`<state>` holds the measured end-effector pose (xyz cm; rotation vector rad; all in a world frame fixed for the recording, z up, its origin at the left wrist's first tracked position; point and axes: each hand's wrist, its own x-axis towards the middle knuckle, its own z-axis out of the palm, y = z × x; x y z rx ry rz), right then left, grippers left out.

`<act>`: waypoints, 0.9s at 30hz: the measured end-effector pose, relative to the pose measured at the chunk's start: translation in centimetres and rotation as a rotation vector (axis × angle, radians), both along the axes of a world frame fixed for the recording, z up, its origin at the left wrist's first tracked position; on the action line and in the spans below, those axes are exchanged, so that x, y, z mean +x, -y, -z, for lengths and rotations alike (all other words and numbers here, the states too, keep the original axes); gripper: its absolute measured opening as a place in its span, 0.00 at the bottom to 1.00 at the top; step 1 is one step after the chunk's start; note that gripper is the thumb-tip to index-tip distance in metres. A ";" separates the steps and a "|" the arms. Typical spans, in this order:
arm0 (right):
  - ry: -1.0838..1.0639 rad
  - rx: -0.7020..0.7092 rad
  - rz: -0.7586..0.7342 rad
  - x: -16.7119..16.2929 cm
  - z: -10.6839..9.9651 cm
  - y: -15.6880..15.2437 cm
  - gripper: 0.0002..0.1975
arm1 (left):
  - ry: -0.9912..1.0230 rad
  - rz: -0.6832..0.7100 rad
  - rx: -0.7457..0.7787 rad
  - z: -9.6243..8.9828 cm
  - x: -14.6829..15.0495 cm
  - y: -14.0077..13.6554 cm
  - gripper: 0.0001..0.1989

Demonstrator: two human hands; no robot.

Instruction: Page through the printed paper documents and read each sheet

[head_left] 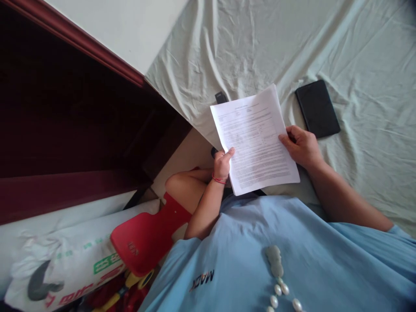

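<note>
A stack of printed paper sheets point(255, 143) is held tilted above my lap, its top page covered in small text that I cannot read. My left hand point(222, 164), with a red cord at the wrist, grips the left edge, thumb on top and fingers hidden beneath. On the right edge, my right hand point(303, 145) pinches the sheets between thumb and fingers. Just right of that hand lies a black rectangular case or notebook point(317, 108) on the cloth. A small dark object point(221, 97) pokes out behind the top left corner of the papers.
A wrinkled pale cloth point(364, 56) covers the surface ahead and to the right. Dark red wooden furniture point(97, 108) stands at the left. Below it are a white printed sack point(78, 255), a red plastic seat or panel point(146, 238) and a yellow-handled item point(130, 281).
</note>
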<state>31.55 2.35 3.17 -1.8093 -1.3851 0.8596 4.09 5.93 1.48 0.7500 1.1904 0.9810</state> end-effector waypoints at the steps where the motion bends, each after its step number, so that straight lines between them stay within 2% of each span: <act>1: -0.003 0.000 -0.001 0.0 0.1 0.0 0.10 | -0.001 -0.002 0.000 0.0 0.0 0.0 0.24; 15: 0.003 0.001 0.003 -0.1 -0.3 -0.1 0.08 | -0.021 0.009 -0.005 0.2 -0.1 -0.2 0.25; 27: -0.001 0.013 0.007 -0.2 0.1 -0.2 0.07 | -0.020 0.008 0.013 0.2 -0.2 -0.3 0.24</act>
